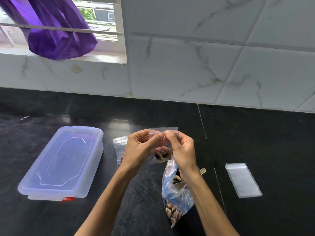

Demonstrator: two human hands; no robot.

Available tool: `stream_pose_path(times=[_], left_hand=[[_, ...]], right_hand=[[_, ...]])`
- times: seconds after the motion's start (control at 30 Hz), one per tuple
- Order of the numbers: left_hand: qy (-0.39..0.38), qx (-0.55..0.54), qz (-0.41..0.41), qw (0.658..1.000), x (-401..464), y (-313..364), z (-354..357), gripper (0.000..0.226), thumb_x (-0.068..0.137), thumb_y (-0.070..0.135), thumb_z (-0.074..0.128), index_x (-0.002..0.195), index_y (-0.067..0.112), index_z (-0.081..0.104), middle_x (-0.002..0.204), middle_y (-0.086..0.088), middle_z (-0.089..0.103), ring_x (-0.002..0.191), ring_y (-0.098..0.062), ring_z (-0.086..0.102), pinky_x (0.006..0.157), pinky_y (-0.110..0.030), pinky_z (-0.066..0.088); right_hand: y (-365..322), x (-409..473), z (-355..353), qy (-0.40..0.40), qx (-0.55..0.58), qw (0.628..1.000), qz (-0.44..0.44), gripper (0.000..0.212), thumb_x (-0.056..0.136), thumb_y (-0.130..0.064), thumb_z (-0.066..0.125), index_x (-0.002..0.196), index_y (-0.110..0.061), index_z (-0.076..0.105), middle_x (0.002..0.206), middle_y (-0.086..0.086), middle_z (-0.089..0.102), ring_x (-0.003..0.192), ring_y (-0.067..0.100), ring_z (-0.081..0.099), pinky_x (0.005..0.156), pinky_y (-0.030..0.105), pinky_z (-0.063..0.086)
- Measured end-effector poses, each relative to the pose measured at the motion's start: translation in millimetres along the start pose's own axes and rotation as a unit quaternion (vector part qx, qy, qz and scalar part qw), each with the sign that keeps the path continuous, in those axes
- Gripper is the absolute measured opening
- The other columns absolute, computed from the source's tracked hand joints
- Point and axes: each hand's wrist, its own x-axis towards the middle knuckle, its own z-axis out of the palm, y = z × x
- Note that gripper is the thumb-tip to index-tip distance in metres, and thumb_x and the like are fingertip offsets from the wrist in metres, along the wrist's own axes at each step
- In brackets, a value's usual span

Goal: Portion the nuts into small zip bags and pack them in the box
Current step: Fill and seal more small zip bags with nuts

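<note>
- Room: a purple cloth (56,31) hangs over the bars of the window (105,19) at upper left; white marbled wall tiles (213,57) rise behind the bench.
- Surface: my bench (255,133) is glossy black stone.
- Left: the clear plastic box (61,162) sits with its lid on.
- Just right of it: a small filled zip bag (120,147) lies partly behind my left hand.
- Centre: my left hand (141,149) and right hand (182,150) pinch the top strip of a small zip bag (162,143), held above the bench, nuts dark in its bottom.
- Below: the large bag of nuts (175,198) stands open.
- Right: an empty zip bag (242,180) lies flat, well apart.
</note>
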Motion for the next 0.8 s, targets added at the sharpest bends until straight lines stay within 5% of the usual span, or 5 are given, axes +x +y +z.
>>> stream_pose_path(times=[0.4, 0.53, 0.8], left_hand=[[0.025, -0.016, 0.021, 0.999, -2.8, 1.6, 5.8, 0.009, 0.082, 0.018, 0.065, 0.082, 0.012, 0.072, 0.080, -0.006, 0.075, 0.078, -0.021, 0.073, 0.066, -0.027, 0.058], [0.020, -0.028, 0.004, 0.999, -3.1, 3.4, -1.4, 0.023, 0.076, 0.024, 0.066, 0.091, 0.007, 0.070, 0.083, -0.006, 0.075, 0.079, -0.020, 0.073, 0.064, -0.026, 0.059], [0.068, -0.029, 0.043, 0.996, 2.0, -0.2, -6.0, 0.008, 0.082, 0.008, 0.066, 0.084, 0.009, 0.073, 0.077, -0.008, 0.075, 0.074, -0.021, 0.073, 0.066, -0.026, 0.059]], right_hand=[[2.7, 1.7, 3.0, -0.009, 0.022, 1.000, 0.012, 0.022, 0.093, -0.019, 0.057, 0.099, 0.000, 0.067, 0.090, 0.015, 0.073, 0.084, 0.023, 0.072, 0.074, 0.039, 0.060], [2.6, 3.7, 2.0, 0.002, 0.018, 1.000, 0.014, 0.020, 0.093, -0.019, 0.056, 0.097, -0.002, 0.066, 0.089, 0.013, 0.071, 0.084, 0.019, 0.072, 0.071, 0.028, 0.059], [0.3, 1.3, 2.4, -0.026, 0.052, 0.998, 0.036, 0.015, 0.086, -0.022, 0.064, 0.090, -0.009, 0.070, 0.088, 0.011, 0.074, 0.084, 0.022, 0.072, 0.070, 0.027, 0.058]])
